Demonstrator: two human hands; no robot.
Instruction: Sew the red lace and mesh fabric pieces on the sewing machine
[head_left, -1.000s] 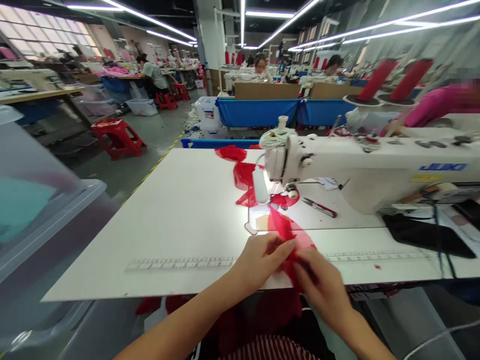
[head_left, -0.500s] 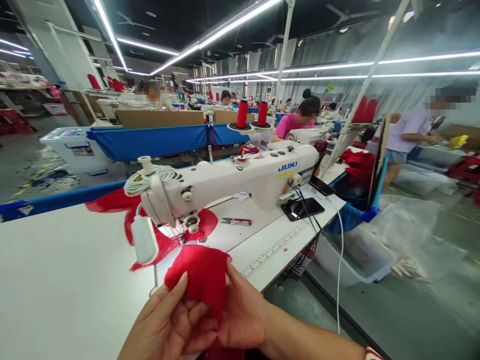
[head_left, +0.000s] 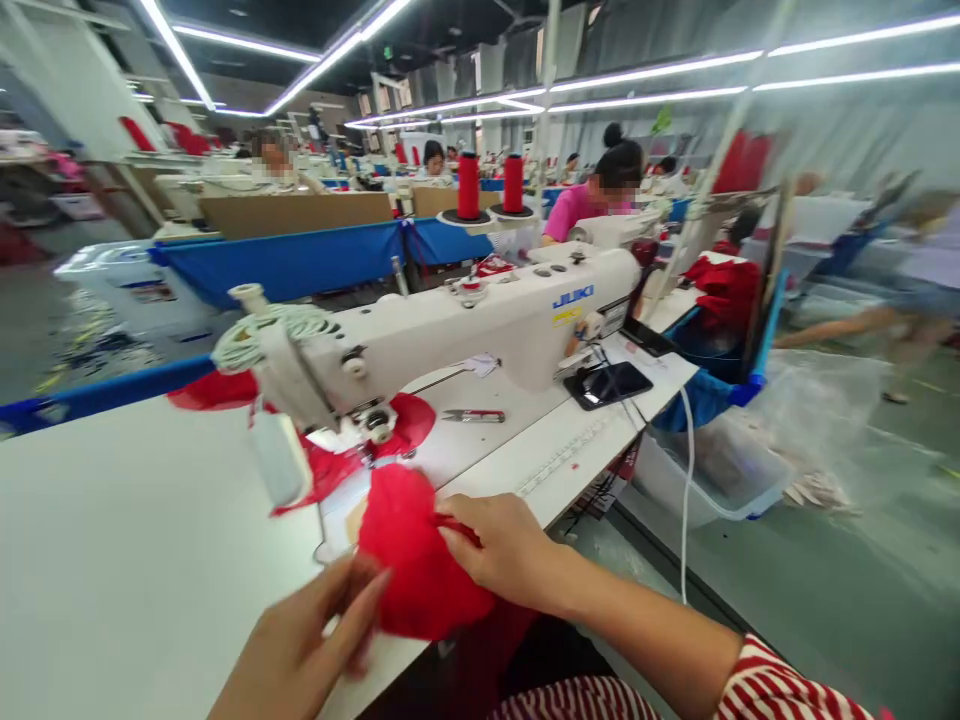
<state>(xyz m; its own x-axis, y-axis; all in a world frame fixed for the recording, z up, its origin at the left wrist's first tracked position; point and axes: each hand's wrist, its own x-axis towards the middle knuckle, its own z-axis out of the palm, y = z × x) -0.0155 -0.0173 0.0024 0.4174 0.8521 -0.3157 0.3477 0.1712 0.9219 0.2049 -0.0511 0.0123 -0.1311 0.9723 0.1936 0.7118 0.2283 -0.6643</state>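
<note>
A piece of red fabric [head_left: 420,565] hangs over the front edge of the white sewing table, just in front of the sewing machine [head_left: 450,335]. My right hand [head_left: 502,550] pinches its upper right edge, where a fold shows between thumb and fingers. At the left edge of the cloth is my left hand [head_left: 315,630], thumb and fingers bent and blurred by motion; whether they grip the cloth I cannot tell. More red fabric [head_left: 409,425] lies under and behind the needle area.
Thread snips [head_left: 472,416] and a black phone [head_left: 607,384] lie on the table right of the needle. A white cable [head_left: 686,480] hangs off its right edge. Thread cones [head_left: 469,188] stand behind the machine. A clear plastic bin [head_left: 720,475] sits on the floor at right.
The red fabric has been turned and spread lower, over the table edge. My right hand has shifted its hold to the upper right edge; my left hand has moved down and left. The view has tilted down.
</note>
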